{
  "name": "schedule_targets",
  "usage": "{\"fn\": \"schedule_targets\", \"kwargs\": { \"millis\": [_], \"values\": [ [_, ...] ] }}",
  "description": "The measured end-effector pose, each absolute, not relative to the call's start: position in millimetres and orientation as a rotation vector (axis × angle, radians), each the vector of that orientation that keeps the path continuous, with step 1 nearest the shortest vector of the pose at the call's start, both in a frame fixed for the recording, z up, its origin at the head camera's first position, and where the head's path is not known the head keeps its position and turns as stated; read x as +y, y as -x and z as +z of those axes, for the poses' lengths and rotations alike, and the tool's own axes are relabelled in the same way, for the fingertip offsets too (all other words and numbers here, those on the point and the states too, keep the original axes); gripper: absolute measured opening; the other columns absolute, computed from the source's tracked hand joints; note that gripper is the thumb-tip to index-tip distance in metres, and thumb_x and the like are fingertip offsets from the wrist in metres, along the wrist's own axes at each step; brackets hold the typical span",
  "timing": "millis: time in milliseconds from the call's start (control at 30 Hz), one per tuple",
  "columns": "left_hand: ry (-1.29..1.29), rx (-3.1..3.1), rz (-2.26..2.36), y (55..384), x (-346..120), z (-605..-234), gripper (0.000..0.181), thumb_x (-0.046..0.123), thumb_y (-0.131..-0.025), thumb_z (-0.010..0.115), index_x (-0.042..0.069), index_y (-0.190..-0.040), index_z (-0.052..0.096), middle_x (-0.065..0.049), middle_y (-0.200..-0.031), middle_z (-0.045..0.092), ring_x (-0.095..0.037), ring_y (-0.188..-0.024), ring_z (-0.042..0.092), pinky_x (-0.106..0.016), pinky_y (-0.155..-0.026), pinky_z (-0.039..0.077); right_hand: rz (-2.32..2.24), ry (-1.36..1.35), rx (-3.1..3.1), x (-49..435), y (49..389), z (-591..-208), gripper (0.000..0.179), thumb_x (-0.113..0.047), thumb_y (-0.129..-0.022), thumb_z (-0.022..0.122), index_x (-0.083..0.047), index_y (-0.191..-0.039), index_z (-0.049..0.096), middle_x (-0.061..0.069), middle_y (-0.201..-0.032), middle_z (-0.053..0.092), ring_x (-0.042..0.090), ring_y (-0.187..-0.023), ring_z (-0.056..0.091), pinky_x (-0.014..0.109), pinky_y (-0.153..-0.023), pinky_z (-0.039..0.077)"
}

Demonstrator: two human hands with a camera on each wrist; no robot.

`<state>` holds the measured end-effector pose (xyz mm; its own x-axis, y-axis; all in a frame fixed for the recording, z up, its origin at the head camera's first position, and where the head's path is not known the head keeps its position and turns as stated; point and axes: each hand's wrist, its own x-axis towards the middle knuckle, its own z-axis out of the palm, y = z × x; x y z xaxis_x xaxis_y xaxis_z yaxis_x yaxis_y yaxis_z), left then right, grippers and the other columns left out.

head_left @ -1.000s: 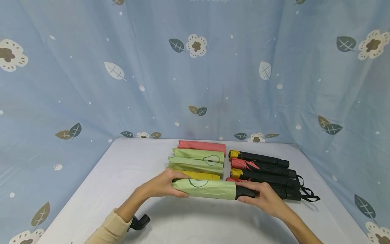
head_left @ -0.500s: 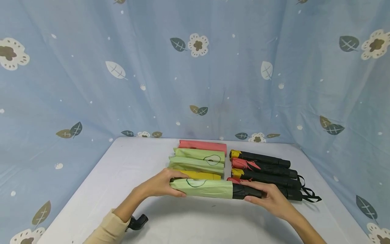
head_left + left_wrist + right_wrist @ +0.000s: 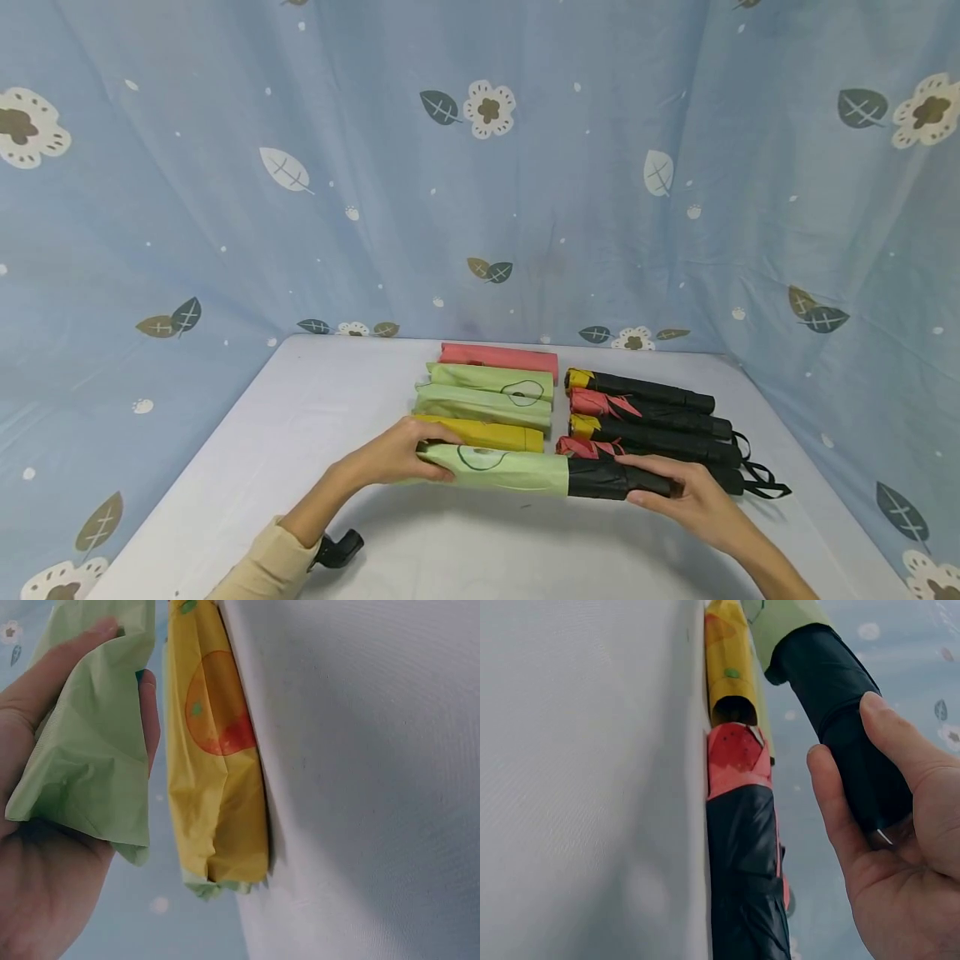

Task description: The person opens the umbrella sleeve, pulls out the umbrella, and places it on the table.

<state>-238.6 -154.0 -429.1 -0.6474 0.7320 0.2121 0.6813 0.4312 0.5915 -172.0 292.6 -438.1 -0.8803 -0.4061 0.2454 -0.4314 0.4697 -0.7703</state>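
Observation:
My left hand point(image 3: 405, 452) grips the left end of a light green fabric sleeve point(image 3: 517, 472) with an avocado print, held above the white table. Out of the sleeve's right end sticks a folded black umbrella point(image 3: 600, 478), whose far end my right hand point(image 3: 697, 498) holds between thumb and fingers. The left wrist view has the sleeve's loose green end point(image 3: 90, 765) draped in the palm. In the right wrist view a long stretch of black umbrella point(image 3: 829, 682) shows between sleeve and fingers. The part inside the sleeve is hidden.
Behind the hands lie a yellow sleeve point(image 3: 487, 434), two green ones point(image 3: 483, 404) and a pink one point(image 3: 498, 357). To their right, several folded black umbrellas point(image 3: 652, 387) lie in a row, some with straps point(image 3: 765, 483). A black curved object point(image 3: 341, 550) is beside the left cuff.
My right hand has moved right with the umbrella, so more black shows outside the green sleeve. The left hand stays nearly in place, holding the sleeve.

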Motion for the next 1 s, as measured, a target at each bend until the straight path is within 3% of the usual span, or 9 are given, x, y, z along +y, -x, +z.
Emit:
{"fn": "schedule_targets", "kwargs": {
  "millis": [200,567,733,900,1000],
  "values": [
    [-1.23,2.583,1.029,240.6,-157.8,-430.7,0.043,0.038,-0.084,0.077,0.022,-0.122,0.068,0.003,-0.117,0.072,-0.004,-0.098,0.065,-0.024,-0.08,0.053,1.376,-0.746,-2.658,306.0,166.8,-439.8,0.043,-0.014,-0.089,0.072,-0.019,-0.131,0.063,0.007,-0.121,0.07,-0.008,-0.044,0.021,0.021,-0.04,0.034],
    [-1.149,2.599,1.054,243.4,-169.7,-440.3,0.041,0.036,-0.083,0.078,0.026,-0.121,0.069,0.007,-0.116,0.072,-0.002,-0.096,0.065,-0.023,-0.08,0.053,1.408,-0.664,-2.704,334.6,158.8,-446.9,0.042,-0.01,-0.091,0.069,-0.011,-0.132,0.062,-0.008,-0.112,0.07,-0.007,-0.048,0.028,0.022,-0.043,0.039],
    [-1.112,2.594,1.085,245.1,-173.1,-442.3,0.039,0.036,-0.082,0.079,0.029,-0.119,0.069,0.01,-0.112,0.072,-0.001,-0.091,0.064,-0.022,-0.077,0.053,1.386,-0.636,-2.727,345.6,156.0,-443.0,0.041,-0.009,-0.091,0.068,-0.011,-0.132,0.062,-0.008,-0.099,0.072,-0.008,-0.047,0.026,0.022,-0.042,0.038],
    [-1.119,2.594,1.098,246.6,-175.8,-443.9,0.038,0.037,-0.083,0.078,0.028,-0.119,0.069,0.009,-0.109,0.072,0.0,-0.086,0.063,-0.022,-0.073,0.053,1.354,-0.516,-2.811,358.9,151.4,-438.8,0.042,-0.014,-0.093,0.067,-0.012,-0.134,0.06,-0.016,-0.067,0.049,-0.005,-0.046,0.021,0.024,-0.041,0.034],
    [-1.141,2.587,1.112,247.9,-178.3,-446.5,0.038,0.036,-0.084,0.077,0.025,-0.119,0.069,0.007,-0.11,0.072,0.0,-0.086,0.063,-0.022,-0.073,0.053,1.384,-0.468,-2.851,367.8,148.9,-439.4,0.043,-0.017,-0.094,0.066,-0.009,-0.136,0.058,-0.02,-0.079,0.059,0.003,-0.044,0.035,0.027,-0.045,0.038]
  ]
}}
